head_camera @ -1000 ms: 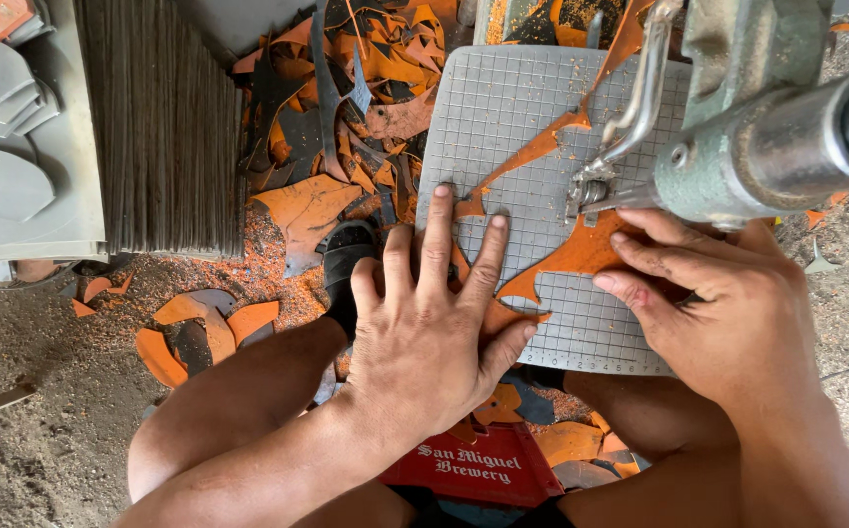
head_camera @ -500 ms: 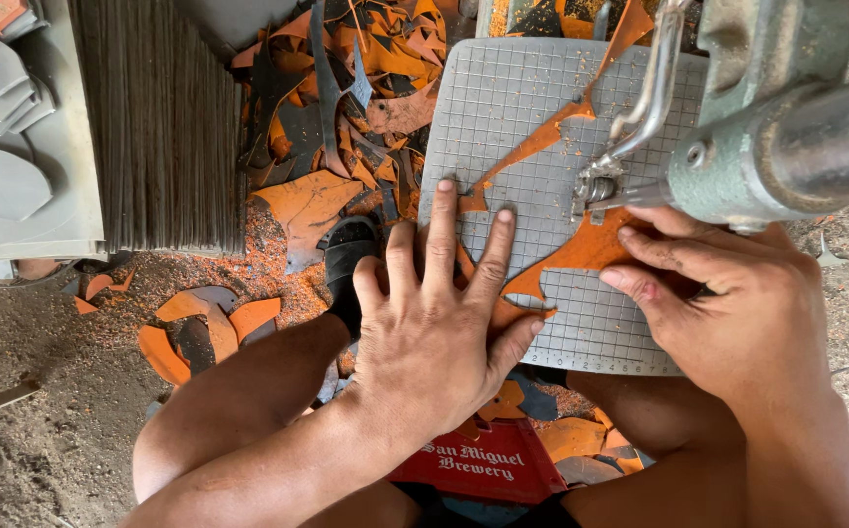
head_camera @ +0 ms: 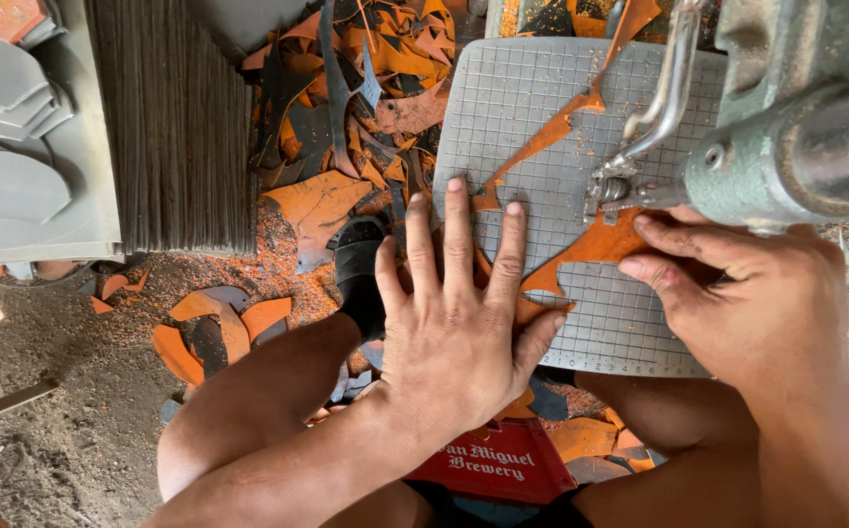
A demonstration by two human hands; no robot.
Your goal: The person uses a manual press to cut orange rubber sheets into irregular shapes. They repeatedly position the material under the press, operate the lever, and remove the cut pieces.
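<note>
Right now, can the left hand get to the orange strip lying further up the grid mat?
Probably yes. The left hand lies flat at the near edge of the grid mat, fingers pointing toward the orange strip, with bare mat between. The machine head sits off to the right.

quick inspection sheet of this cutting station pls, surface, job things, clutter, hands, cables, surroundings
surface: grey gridded cutting plate, orange dust on it
job's things: orange sheet piece lies flat on the plate under the machine's cutting head; grey-green machine arm overhangs it
clutter: orange and dark offcuts piled beyond the plate, more offcuts on the ground
grippers: left hand pressed flat with fingers spread on the plate's edge and the sheet; right hand fingertips on the sheet beside the cutting head
cables: nothing seen
surroundings: stacked grey cut shapes, a stack of thin dark sheets, dirt floor, red crate below
</note>
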